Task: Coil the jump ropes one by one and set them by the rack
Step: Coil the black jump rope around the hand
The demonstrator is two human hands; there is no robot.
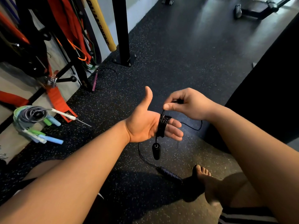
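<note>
**Dim room, sheen on the floor**

Light from the upper right lays a pale sheen on the floor (218,29). The rack (68,50) sits in deep shadow. Dark shadows pool along the bottom edge. Wide-angle distortion bends the edges, and detail is slightly soft.

A dark speckled rubber floor (169,70) is catching pale light, with a white painted wall (137,8) bordering it at left.

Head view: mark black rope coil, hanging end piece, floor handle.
black rope coil (162,125): head view, middle of the wraps.
hanging end piece (156,151): head view, its body.
floor handle (170,174): head view, ribbed middle.
</note>
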